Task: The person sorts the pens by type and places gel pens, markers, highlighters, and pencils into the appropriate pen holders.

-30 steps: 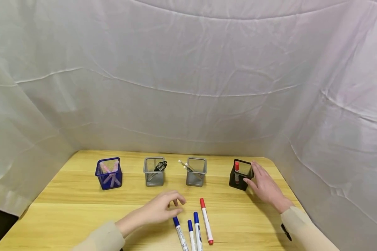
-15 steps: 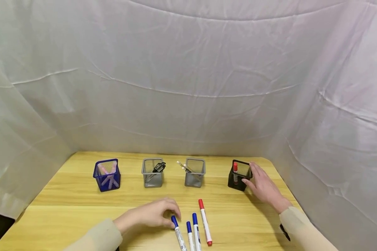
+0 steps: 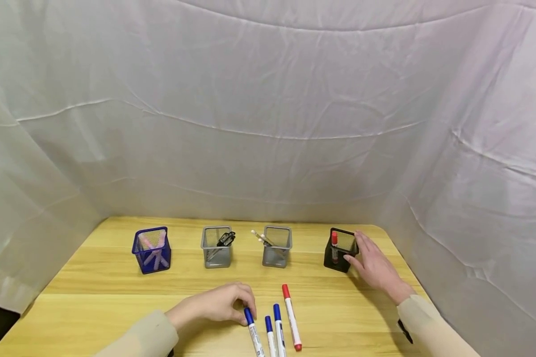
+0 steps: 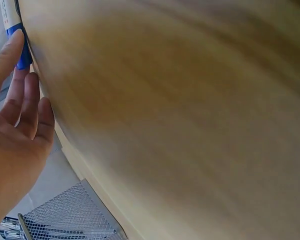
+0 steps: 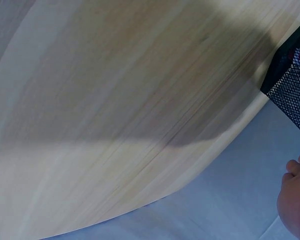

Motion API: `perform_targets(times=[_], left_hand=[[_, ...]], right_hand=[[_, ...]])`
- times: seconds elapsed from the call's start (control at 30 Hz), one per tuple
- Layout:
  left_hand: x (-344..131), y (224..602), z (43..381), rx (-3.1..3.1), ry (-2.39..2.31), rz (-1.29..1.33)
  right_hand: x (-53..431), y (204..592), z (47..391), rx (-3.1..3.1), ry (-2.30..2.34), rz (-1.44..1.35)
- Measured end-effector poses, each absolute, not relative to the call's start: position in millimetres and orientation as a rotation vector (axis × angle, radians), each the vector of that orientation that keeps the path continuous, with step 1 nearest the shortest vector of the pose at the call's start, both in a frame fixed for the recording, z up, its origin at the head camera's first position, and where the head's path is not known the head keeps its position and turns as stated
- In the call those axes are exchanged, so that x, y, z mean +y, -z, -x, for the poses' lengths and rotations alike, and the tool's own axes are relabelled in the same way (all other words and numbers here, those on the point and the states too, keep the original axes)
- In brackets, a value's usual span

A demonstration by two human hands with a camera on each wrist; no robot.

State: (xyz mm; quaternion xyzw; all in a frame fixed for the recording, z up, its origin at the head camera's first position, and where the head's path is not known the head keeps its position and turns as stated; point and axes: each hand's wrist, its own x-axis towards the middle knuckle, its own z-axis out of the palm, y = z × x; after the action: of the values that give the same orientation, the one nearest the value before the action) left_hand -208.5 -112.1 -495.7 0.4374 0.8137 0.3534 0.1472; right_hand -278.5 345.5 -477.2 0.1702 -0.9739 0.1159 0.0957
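Observation:
In the head view my left hand (image 3: pixel 219 303) pinches the blue cap of a white marker (image 3: pixel 254 337) lying at the table's front; the left wrist view has the thumb on that blue cap (image 4: pixel 25 52), fingers behind it. To its right lie two more blue-capped markers (image 3: pixel 270 339) and a red-capped marker (image 3: pixel 292 317). At the far right, my right hand (image 3: pixel 377 265) grips the black mesh pen holder (image 3: pixel 338 265) by its right side, thumb at the front and fingers at the rim. A red-capped marker (image 3: pixel 335 245) stands inside. Only part of the right hand (image 5: pixel 296 197) shows in its wrist view.
A blue mesh holder (image 3: pixel 155 265) with pink sticks stands at the left. Two grey mesh holders stand mid-row: one (image 3: pixel 217 261) with a black-handled item, the other (image 3: pixel 275 260) with thin white-tipped sticks. Pale curtains (image 3: pixel 268 124) enclose the wooden table (image 3: pixel 116 282) behind and on the sides.
My left hand has come down, and its thumb and fingers have closed on the leftmost marker's blue cap. The right hand keeps its hold on the black holder.

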Motion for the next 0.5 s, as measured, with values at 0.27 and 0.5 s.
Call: perform_targets(times=[0.27, 0.5], left_hand=[[-113.4, 494.1, 209.8, 2.310, -1.021, -1.216], [-114.3, 494.2, 210.0, 2.299, -1.008, -1.148]], right_hand=[[343.8, 476.2, 279.0, -2.883, -0.341, -0.501], [345.2, 476.8, 278.0, -2.897, -0.331, -0.493]])
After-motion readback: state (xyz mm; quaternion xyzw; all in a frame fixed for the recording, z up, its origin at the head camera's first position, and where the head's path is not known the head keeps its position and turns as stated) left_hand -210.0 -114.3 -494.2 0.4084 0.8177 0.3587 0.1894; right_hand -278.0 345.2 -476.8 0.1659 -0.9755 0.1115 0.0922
